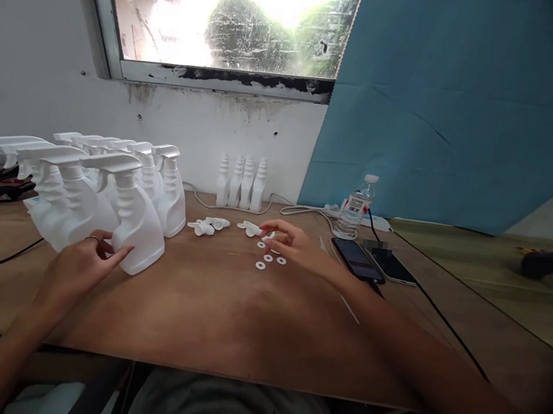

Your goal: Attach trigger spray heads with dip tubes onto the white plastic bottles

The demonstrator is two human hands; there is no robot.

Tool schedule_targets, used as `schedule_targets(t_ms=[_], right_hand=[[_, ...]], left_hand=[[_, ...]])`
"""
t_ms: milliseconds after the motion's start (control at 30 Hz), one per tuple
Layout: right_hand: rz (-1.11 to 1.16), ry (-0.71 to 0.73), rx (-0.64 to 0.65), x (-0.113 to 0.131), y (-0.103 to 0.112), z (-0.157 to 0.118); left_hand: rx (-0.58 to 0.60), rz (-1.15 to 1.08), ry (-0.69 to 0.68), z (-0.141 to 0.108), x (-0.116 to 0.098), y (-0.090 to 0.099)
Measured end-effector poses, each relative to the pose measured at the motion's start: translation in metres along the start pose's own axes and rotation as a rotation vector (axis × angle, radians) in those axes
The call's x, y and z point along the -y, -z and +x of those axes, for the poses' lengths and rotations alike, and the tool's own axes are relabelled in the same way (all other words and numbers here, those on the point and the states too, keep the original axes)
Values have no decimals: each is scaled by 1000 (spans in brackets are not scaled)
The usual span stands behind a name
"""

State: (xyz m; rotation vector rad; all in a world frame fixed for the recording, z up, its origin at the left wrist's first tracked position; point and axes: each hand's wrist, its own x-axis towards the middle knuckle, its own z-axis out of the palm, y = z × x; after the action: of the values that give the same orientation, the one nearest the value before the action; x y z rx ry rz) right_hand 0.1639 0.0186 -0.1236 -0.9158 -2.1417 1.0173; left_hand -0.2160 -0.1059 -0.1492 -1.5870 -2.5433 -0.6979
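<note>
My left hand (85,264) is at the lower left side of the front white spray bottle (139,234), its thumb across the bottle's face and its fingers partly hidden behind. That bottle stands upright with its trigger head on. My right hand (294,246) hovers at the loose parts in the middle of the table, thumb and index finger apart. Close to its fingertips lies a white trigger head (249,228); a further white piece shows partly between the fingers. Below the hand are several flat white washers (268,258). More trigger heads (208,225) lie to the left.
Several capped spray bottles (171,197) crowd the left side. Several bottles without heads (241,182) stand by the wall. On the right are a water bottle (356,207), two phones (358,259) and cables. A brown table (202,319) extends to my lap.
</note>
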Motion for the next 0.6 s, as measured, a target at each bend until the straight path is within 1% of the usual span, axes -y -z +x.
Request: schedule_targets(t_ms=[100,167,200,233,267,367,400,433,467,500,600], right_hand=[[-119,-12,-47,-12,5,-5],[-227,-6,-67,-21,9,-6],[-289,8,-76,-26,11,-6],[-355,22,-83,-31,13,-6],[-423,34,-87,-37,15,-6],[-585,32,-85,-53,25,-5],[-613,15,-76,-58,28,-5],[-637,2,-64,-62,31,-4],[-658,-6,-52,-66,33,-4],[-674,-7,-40,-69,35,-4],[-695,24,-7,-76,31,-4]], left_hand=[[-44,64,49,2,8,4],[-80,110,54,3,10,2],[-118,133,49,2,10,0],[-182,154,36,1,10,-3],[-274,170,15,-1,9,-5],[-610,170,-107,-8,4,-9],[-679,157,-172,-11,-1,-10],[-707,136,-248,-12,-7,-12],[-689,108,-332,-13,-14,-16],[-636,73,-419,-12,-23,-20],[-393,-38,-665,2,-57,-43]])
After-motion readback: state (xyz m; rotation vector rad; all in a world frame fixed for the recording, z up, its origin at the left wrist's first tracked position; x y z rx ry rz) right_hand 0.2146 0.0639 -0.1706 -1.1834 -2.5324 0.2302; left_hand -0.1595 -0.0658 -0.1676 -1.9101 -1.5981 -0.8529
